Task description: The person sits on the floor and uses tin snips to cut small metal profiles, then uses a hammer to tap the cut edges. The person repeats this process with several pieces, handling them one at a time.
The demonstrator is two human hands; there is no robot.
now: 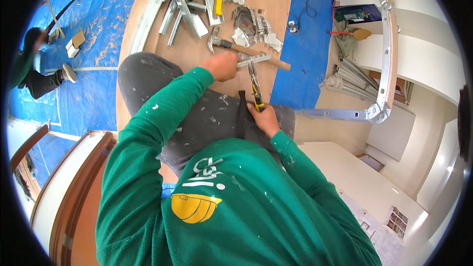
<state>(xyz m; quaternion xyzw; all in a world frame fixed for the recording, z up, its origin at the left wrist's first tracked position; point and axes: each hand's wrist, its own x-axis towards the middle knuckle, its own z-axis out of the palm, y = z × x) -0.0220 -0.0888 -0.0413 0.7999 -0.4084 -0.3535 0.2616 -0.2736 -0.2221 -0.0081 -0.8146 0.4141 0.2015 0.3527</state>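
the person's left hand (221, 65) is clenched around one end of a short perforated metal channel (256, 60), held out over the near part of the plywood board (277, 2), towards its right edge. the right hand (266, 119) grasps the tin snips (255, 88) by their yellow-and-black handles, blades pointing away from the body and meeting the channel (whether they bite into it, i cannot tell). just beyond, a claw hammer (245, 49) lies on the board, its wooden handle slanting towards the right edge and partly hidden by the channel. farther up, a heap of small metal brackets (253, 22) sits nearer the right edge, while cut lengths of steel channel (189, 17) lie criss-crossed towards the left, beside a yellow-handled tool (219, 3). long metal profiles (147, 19) run along the left edge, and blue sheeting (311, 44) borders the board.
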